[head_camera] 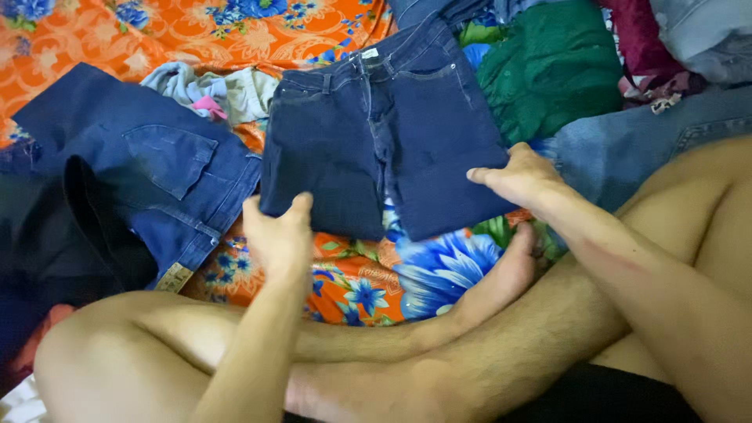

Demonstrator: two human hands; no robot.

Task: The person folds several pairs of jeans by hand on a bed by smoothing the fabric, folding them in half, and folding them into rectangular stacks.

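Both hands pinch folded jeans (376, 149): left hand (278, 239) at 7 o'clock corner, right hand (521, 176) at 4 o'clock; uneven pull could undo fold

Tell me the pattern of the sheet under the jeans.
Orange sheet with blue flowers and green leaves, clearest in the head view.

The person is wearing no sleeves: both forearms are showing bare, as are the left hand (278, 235) and right hand (521, 178). The hairy legs are showing bare too, above dark shorts (603, 395).
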